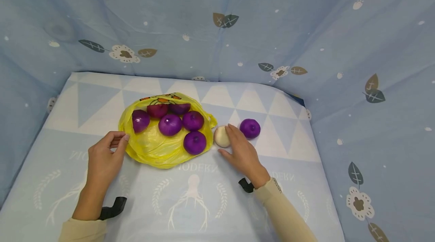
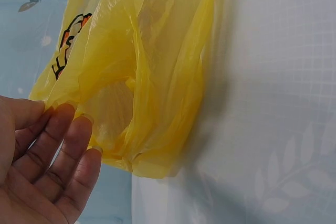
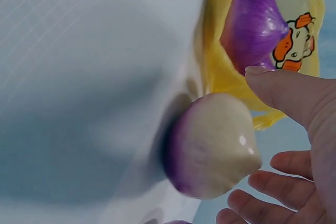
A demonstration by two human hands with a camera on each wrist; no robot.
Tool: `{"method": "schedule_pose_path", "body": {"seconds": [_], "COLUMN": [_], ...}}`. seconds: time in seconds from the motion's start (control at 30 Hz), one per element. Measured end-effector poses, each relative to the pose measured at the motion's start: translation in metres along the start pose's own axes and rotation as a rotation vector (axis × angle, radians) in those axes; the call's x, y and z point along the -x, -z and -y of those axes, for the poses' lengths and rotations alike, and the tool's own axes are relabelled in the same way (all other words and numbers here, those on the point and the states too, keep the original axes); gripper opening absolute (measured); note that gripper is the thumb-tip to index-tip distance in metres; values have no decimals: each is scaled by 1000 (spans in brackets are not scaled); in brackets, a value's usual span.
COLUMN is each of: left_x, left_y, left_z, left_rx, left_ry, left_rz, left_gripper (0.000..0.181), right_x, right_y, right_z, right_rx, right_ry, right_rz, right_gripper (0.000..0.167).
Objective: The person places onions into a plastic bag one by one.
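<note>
A yellow plastic bag (image 1: 154, 155) lies with its mouth wide, holding several purple onions (image 1: 170, 125). At the bag's left rim, my left hand (image 1: 107, 155) pinches the thin plastic between thumb and fingertips; the left wrist view shows this grip on the bag's edge (image 2: 110, 51). Just right of the bag sits a white-and-purple turnip-like bulb (image 3: 212, 145). Over it my right hand (image 1: 242, 153) reaches with thumb and fingers spread apart. In the right wrist view the thumb and fingers flank the bulb without closing on it. Any light contact is hard to tell.
One more purple onion (image 1: 250, 128) stands on the table right of my right hand. The patterned tablecloth (image 1: 190, 204) covers the table, and a blue printed curtain (image 1: 183, 15) hangs behind and along both sides.
</note>
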State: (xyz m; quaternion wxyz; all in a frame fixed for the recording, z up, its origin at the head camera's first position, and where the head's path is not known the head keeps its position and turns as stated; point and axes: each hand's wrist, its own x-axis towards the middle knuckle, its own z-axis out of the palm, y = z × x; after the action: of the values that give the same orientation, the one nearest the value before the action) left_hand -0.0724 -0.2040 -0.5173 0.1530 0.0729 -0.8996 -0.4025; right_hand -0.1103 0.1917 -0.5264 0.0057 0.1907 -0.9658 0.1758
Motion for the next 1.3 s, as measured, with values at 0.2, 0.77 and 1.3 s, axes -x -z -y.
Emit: {"method": "schedule_pose_path", "body": {"seconds": [0.2,0.77,1.3], "left_x": [0,0,0], "left_y": [0,1,0], "left_z": [0,0,1], "left_rx": [-1,1,3], "left_ry": [1,-1,7], "left_rz": [1,10,8], "left_gripper": [21,22,22], "right_x": [0,-4,-6], "right_y": [-6,-17,-28], "right_z": [-7,-13,-15], "right_rx": [-21,-68,-104], "right_ry": [-24,-86,-75], "right_rz": [-2,33,-47], "right_gripper": [86,88,82]}}
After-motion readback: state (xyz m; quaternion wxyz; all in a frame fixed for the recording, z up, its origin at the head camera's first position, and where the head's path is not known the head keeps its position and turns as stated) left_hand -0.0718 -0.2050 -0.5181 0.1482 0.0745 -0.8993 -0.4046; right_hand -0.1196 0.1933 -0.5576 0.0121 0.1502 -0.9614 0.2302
